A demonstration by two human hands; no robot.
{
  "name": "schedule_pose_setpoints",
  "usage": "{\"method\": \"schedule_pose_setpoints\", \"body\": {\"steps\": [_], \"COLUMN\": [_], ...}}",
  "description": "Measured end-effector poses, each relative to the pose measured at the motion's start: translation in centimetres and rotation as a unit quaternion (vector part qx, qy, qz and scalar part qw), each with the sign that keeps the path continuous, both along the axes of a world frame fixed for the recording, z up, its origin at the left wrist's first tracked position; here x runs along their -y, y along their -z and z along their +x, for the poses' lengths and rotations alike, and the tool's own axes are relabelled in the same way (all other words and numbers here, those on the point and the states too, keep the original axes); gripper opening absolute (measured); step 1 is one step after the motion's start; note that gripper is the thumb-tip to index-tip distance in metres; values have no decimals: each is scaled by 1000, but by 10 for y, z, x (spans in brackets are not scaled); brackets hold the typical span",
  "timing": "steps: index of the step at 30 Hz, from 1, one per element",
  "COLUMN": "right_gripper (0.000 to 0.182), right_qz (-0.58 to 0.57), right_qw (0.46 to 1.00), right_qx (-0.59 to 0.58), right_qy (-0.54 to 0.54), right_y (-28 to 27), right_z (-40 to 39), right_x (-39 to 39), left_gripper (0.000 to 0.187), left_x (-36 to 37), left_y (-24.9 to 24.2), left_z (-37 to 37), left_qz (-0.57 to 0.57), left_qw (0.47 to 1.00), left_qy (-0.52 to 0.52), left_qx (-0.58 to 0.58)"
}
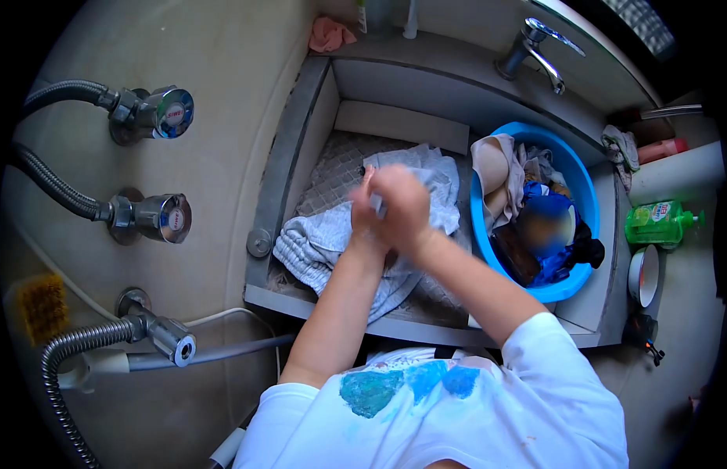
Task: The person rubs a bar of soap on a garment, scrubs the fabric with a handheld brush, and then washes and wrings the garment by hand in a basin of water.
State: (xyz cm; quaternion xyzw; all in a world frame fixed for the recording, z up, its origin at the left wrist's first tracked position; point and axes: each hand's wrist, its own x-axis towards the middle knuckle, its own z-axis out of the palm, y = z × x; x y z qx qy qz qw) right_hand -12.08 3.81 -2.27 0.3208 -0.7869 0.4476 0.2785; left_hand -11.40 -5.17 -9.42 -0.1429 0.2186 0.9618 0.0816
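Observation:
My right hand (402, 202) is closed in a fist, smeared by motion, above the grey garment in the sink. Pressed against it is my left hand (364, 217), largely covered by the right one, with its fingers curled. A small pale bit shows between the two hands, too blurred to name. Beneath them the grey garment (320, 238), with a gathered ribbed band at its left end, lies crumpled across the textured bottom of the sink (332, 176). It spreads out past the hands on both sides.
A blue basin (588, 195) with bras and dark and blue clothes sits at the sink's right. Behind it stands a chrome faucet (527, 55). Green soap bottle (656, 224) and white bowl (643, 275) lie right. Valves (164, 217) project from the left wall, near a brush (43, 307).

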Motion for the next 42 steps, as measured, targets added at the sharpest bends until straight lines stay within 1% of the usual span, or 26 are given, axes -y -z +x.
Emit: {"method": "schedule_pose_setpoints", "body": {"steps": [1, 2, 4, 5, 7, 8, 10, 12, 13, 14, 15, 17, 18, 19, 20, 22, 23, 28, 30, 32, 33, 35, 36, 38, 40, 42], "right_gripper": [27, 27, 25, 22, 20, 22, 24, 27, 26, 25, 23, 18, 19, 17, 23, 28, 29, 56, 66, 58, 58, 41, 24, 18, 20, 29], "right_qz": [19, 40, 82, 17, 13, 13, 1, 13, 5, -1, 72, 16, 14, -11, 11, 24, 27, -79, 33, 138, 137, 50, -86, -268, -315, -300], "right_qw": [998, 990, 984, 990, 998, 998, 992, 995, 998, 997, 993, 988, 992, 995, 999, 993, 985, 923, 896, 818, 817, 857, 849, 806, 743, 703], "right_qx": [9, 22, 8, -47, -40, 56, 124, 94, 56, 21, -14, -16, -72, -58, -13, 91, 156, 359, 434, 558, 559, 511, 511, 510, 573, 627], "right_qy": [-67, -133, -161, -134, -47, 8, 36, 37, -20, -78, -92, -152, -100, -76, -27, 67, 66, 115, 91, 28, 29, -45, -107, -134, -139, -150], "right_y": [-8, -16, -14, 5, 2, 2, 1, -3, -2, 2, 13, 3, 13, 13, 15, 11, 13, 31, 32, 21, 13, 2, 1, -11, -23, -23], "right_z": [29, 49, 51, 28, -18, -37, -52, -28, -4, 21, 41, 50, 25, 2, -21, -59, -67, -52, -40, -29, -25, -19, -23, -27, -30, -28], "right_x": [0, -1, -4, -3, -8, -8, -9, -8, -3, 1, 3, -2, -5, -8, -12, -21, -31, -65, -88, -98, -98, -98, -96, -96, -97, -98], "left_gripper": [34, 35, 36, 32, 40, 45, 46, 34, 29, 27, 29, 32, 28, 29, 37, 42, 48, 52, 52, 52, 47, 39, 32, 27, 22, 19], "left_x": [13, 12, 3, -4, -21, -25, -29, -28, -19, -15, -12, -17, -18, -19, -20, -25, -26, -19, -18, -18, -17, -21, -23, -26, -28, -29], "left_y": [31, 28, 3, 16, 22, -43, -46, -54, 3, 7, 9, 10, 3, -4, -16, -37, -42, -42, -37, -24, -31, -46, -54, -41, -40, -42], "left_z": [0, 3, 7, 9, 13, 15, 10, 15, 10, 10, 10, 10, 12, 15, 16, 8, 9, 6, 5, 3, 3, 7, 10, 8, 7, 8], "left_qz": [24, 13, -48, 87, -94, -38, -48, -2, -59, -32, -4, 46, 33, 20, -25, -2, -31, 13, 28, -6, -12, -45, -78, -124, -170, -197], "left_qw": [997, 996, 997, 982, 988, 998, 998, 998, 994, 997, 999, 998, 998, 997, 998, 997, 997, 998, 998, 998, 998, 997, 995, 990, 983, 975], "left_qy": [38, 51, 51, 79, -49, -29, -19, -18, 41, 34, 25, -20, -32, -43, -32, 28, 38, -7, -17, -41, -40, -42, -48, -60, -69, -96], "left_qx": [-66, -76, -41, -145, -111, 34, 45, 59, -79, -58, -36, 25, 43, 62, 58, 65, 61, 53, 53, 40, 42, 37, 30, 11, -8, -27]}}
